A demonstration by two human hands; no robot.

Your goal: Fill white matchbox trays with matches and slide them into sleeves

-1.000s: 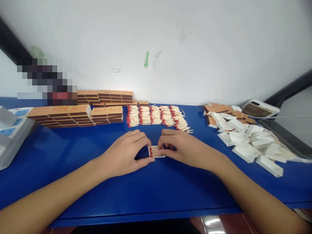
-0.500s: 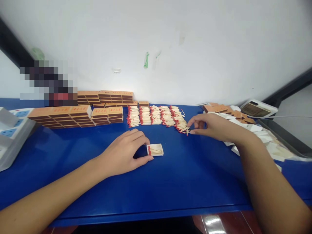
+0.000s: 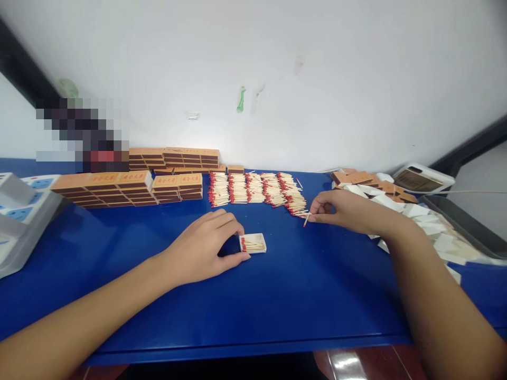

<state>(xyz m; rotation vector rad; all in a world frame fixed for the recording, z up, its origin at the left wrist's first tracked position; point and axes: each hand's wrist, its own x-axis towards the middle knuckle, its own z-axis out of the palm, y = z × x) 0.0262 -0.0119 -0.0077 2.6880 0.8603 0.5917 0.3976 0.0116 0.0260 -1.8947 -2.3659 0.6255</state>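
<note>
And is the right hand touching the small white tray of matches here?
Apart. The head view shows blue tabletop between the right hand and the small white tray.

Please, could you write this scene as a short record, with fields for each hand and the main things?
Left hand: thumb and finger hold the left end of a tray
Tray: white, open, lying on the table, some matches inside
Right hand: fingertips at matches beside the rightmost pile; grip unclear
Piles: five in a row, red heads mostly left
Stacked boxes: orange, at left
Other trays: white, heaped at right
</note>
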